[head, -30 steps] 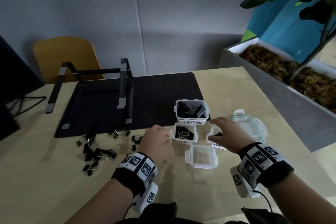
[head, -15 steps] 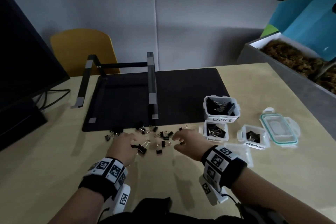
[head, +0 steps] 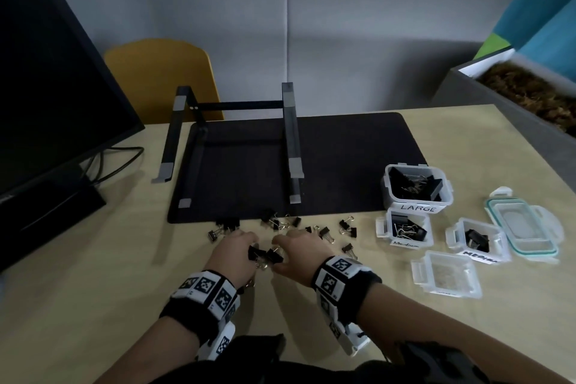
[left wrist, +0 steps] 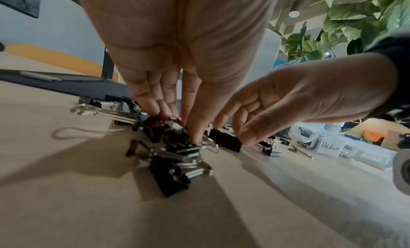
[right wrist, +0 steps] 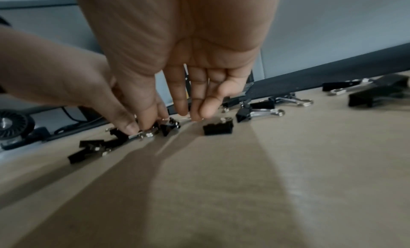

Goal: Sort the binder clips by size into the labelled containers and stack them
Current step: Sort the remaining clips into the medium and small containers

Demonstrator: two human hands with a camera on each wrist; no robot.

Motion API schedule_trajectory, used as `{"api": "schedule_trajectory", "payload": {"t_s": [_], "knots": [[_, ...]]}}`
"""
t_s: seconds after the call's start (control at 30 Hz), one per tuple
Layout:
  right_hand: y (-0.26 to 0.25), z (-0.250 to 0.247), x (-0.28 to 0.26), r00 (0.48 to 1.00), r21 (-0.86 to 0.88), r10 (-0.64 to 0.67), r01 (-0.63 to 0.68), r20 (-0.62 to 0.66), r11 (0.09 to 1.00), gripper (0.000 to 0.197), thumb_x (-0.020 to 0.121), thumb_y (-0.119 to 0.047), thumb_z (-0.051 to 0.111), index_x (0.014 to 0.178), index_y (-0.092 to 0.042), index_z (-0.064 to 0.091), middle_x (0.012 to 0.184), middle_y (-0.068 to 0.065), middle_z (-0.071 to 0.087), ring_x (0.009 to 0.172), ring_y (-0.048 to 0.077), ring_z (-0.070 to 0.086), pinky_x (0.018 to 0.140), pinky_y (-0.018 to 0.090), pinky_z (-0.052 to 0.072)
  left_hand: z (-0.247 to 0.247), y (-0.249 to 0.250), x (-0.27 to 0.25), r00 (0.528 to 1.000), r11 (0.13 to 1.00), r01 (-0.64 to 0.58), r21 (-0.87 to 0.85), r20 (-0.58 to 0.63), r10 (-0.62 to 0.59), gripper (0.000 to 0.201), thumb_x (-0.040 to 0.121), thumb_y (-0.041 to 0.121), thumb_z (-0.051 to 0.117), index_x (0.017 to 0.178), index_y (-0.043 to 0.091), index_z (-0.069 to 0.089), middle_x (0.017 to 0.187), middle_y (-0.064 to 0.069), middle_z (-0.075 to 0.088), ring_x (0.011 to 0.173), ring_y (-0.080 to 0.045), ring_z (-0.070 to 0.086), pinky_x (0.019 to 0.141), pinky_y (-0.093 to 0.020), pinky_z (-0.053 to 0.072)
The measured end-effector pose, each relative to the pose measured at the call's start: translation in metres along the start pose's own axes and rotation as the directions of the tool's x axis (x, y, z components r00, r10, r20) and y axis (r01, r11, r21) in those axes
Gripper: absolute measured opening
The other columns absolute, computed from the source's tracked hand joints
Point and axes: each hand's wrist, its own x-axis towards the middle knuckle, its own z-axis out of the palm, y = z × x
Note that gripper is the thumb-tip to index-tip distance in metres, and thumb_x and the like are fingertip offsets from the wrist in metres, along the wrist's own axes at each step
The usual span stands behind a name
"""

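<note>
Several black binder clips [head: 324, 231] lie loose on the wooden table along the front edge of the black mat. My left hand [head: 249, 241] and right hand [head: 280, 241] are side by side over a small cluster of clips [head: 265, 256]. In the left wrist view my left hand [left wrist: 177, 125] points down with nearly straight fingers, its tips touching the clips [left wrist: 175, 157]. In the right wrist view my right hand [right wrist: 173, 115] also reaches down with relaxed fingers, a clip [right wrist: 217, 128] lying just beside them. At the right stand the LARGE container [head: 417, 207] and two medium containers [head: 405, 243] [head: 480, 254], all holding clips.
An empty clear container [head: 445, 274] and a loose lid [head: 526, 224] lie near the right edge. A laptop stand [head: 291, 140] sits on the black mat [head: 343, 165]. A monitor [head: 46, 87] fills the left side, and a grey planter [head: 514, 97] borders the table's right.
Both hands left the containers and swung left to the loose clips. Over the last half second they drew closer together, with clips bunched between them.
</note>
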Motion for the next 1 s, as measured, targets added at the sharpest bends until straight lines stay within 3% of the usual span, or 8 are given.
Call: {"api": "schedule_trajectory", "payload": {"t_s": [0.1,0.23,0.4,0.5,0.63,0.73,1.0], "knots": [[-0.005,0.007,0.004,0.999,-0.094,-0.001,-0.004,-0.047,0.996,0.033,0.089,-0.034,0.048,0.115,-0.014,0.054,0.111,0.012,0.059,0.105,0.032,0.055,0.088,0.041,0.044,-0.001,-0.001,0.001,1.000,1.000,-0.002,0.004,0.015,0.002,0.043,0.083,0.014,0.063,0.125,0.021,0.055,0.125,0.001,0.053,0.115,-0.017,0.052,0.095,-0.026,0.043],[0.002,0.007,0.002,0.998,-0.076,0.033,-0.037,-0.060,0.996,0.029,0.088,-0.024,0.046,0.114,-0.012,0.054,0.112,0.013,0.059,0.107,0.032,0.054,0.094,0.040,0.041,0.000,-0.001,0.000,1.000,1.000,0.001,-0.015,0.010,-0.001,0.043,0.082,0.009,0.059,0.123,0.021,0.056,0.121,-0.001,0.058,0.110,-0.019,0.056,0.091,-0.028,0.047],[0.017,-0.006,-0.010,0.992,0.122,0.039,-0.024,-0.123,0.992,0.029,0.085,-0.024,0.050,0.113,-0.020,0.057,0.109,0.005,0.062,0.103,0.025,0.056,0.090,0.034,0.041,-0.003,0.009,0.000,1.000,0.996,-0.010,-0.086,0.020,0.012,0.027,0.077,0.020,0.065,0.104,0.018,0.066,0.100,0.001,0.066,0.094,-0.016,0.062,0.082,-0.031,0.052],[0.029,-0.015,-0.025,0.987,0.275,0.061,-0.017,-0.151,0.961,0.026,0.083,-0.027,0.055,0.108,-0.026,0.059,0.098,-0.002,0.062,0.094,0.019,0.057,0.086,0.033,0.046,-0.007,0.022,0.000,1.000,0.989,-0.025,-0.145,-0.006,0.024,0.021,0.077,0.020,0.064,0.097,0.021,0.070,0.092,0.003,0.068,0.085,-0.013,0.063,0.076,-0.027,0.052],[0.056,-0.028,-0.051,0.972,0.377,0.115,-0.030,-0.203,0.926,0.027,0.082,-0.025,0.059,0.108,-0.027,0.061,0.088,-0.009,0.057,0.084,0.011,0.053,0.080,0.029,0.047,-0.009,0.054,0.001,0.997,0.963,-0.082,-0.257,-0.033,0.076,0.017,0.076,0.022,0.067,0.093,0.023,0.072,0.084,0.008,0.069,0.079,-0.010,0.063,0.076,-0.030,0.054],[0.084,-0.041,-0.075,0.943,0.366,0.180,-0.068,-0.280,0.928,0.026,0.081,-0.022,0.060,0.107,-0.024,0.062,0.087,-0.008,0.056,0.082,0.010,0.051,0.079,0.028,0.045,-0.009,0.086,0.004,0.986,0.947,-0.165,-0.276,-0.048,0.158,0.017,0.078,0.020,0.068,0.095,0.023,0.072,0.084,0.010,0.066,0.080,-0.009,0.062,0.076,-0.024,0.052],[0.160,-0.071,-0.136,0.907,0.319,0.301,-0.204,-0.293,0.926,0.027,0.084,-0.020,0.057,0.110,-0.027,0.059,0.093,-0.004,0.063,0.091,0.019,0.060,0.085,0.035,0.050,0.000,0.168,0.001,0.963,0.927,-0.266,-0.264,-0.021,0.270,0.019,0.077,0.018,0.066,0.094,0.024,0.070,0.084,0.009,0.064,0.079,-0.009,0.060,0.072,-0.021,0.049]]}}
